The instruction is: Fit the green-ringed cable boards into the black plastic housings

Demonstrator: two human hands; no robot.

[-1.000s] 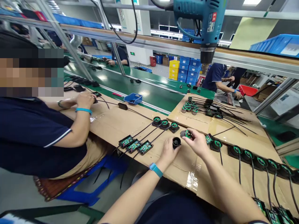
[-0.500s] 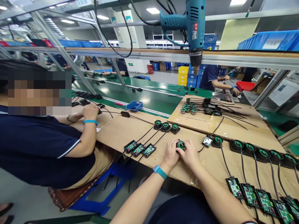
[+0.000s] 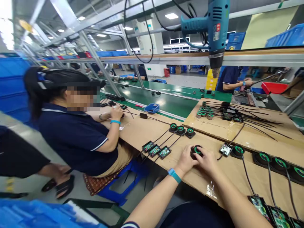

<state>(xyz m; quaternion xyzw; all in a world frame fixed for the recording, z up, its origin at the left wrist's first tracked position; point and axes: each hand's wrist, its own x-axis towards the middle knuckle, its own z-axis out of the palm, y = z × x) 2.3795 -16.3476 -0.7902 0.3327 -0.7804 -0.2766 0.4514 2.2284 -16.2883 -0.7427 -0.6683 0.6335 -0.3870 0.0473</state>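
Observation:
My left hand and my right hand meet around one round black housing with a green ring on the cardboard-covered bench. Both grip it from the sides, fingertips on its rim. A cable runs from it to a small circuit board just to the right. Three finished units with round heads and boards lie in a row to the left of my hands. A row of similar round housings stretches to the right.
A blue heat gun hangs over the bench. A seated co-worker works on the left. A raised cardboard sheet holds a heap of wired parts. Behind runs a green conveyor with a small blue bin.
A second ago my hands held the black housing and the green-ringed part apart. They came together into one unit on the bench. My view has swung left.

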